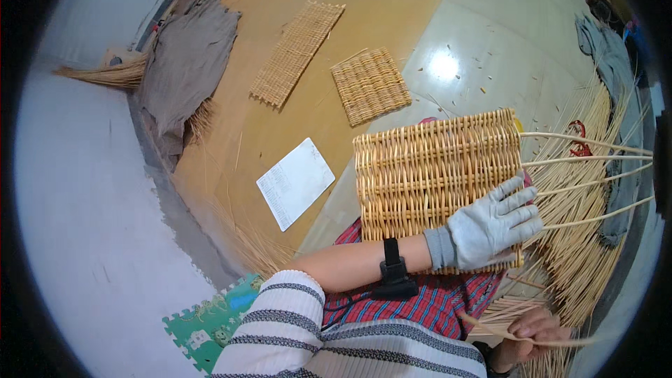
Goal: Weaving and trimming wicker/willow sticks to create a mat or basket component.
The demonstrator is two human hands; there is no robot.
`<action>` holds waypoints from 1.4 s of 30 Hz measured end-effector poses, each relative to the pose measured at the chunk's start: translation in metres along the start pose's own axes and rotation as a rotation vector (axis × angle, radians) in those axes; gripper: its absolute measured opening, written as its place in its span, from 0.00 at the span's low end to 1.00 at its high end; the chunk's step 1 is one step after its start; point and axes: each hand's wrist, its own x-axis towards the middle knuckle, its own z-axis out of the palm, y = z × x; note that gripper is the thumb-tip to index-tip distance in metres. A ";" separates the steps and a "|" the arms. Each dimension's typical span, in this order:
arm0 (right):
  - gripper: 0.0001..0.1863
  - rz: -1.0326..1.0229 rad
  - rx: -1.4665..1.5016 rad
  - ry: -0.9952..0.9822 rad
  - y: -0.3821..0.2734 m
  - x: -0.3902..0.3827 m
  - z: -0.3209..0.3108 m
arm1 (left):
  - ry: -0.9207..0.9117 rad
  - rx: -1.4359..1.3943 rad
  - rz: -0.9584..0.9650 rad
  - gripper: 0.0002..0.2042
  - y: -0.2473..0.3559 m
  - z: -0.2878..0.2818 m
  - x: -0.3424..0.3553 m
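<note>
A woven wicker panel [427, 175] lies across my lap, with several long bare rods [588, 183] sticking out of its right edge. My left hand [490, 229], in a pale grey work glove, rests flat near the panel's lower right part, fingers stretched out and apart. Low on the right, my bare right hand [535, 336] is closed around a thin wicker strand [483, 323], apart from the panel. The strand's right end is blurred. Under the panel shows a red plaid cloth [427, 304].
Two more woven panels, one long [297, 52] and one shorter [371, 86], lie on the floor ahead. A white printed sheet [296, 183] is at the left. Loose wicker rods [581, 259] are heaped at the right, beside red-handled cutters [579, 140]. A grey cloth [189, 70] covers another bundle.
</note>
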 end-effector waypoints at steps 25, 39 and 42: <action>0.11 0.852 0.326 0.389 0.109 0.020 -0.093 | -0.146 0.267 -0.054 0.22 0.020 -0.007 0.011; 0.14 0.776 0.312 0.402 0.098 0.034 -0.091 | -0.173 0.254 -0.031 0.19 0.028 -0.007 0.020; 0.12 0.770 0.250 0.405 0.099 0.035 -0.095 | -0.175 0.252 -0.024 0.19 0.027 -0.008 0.019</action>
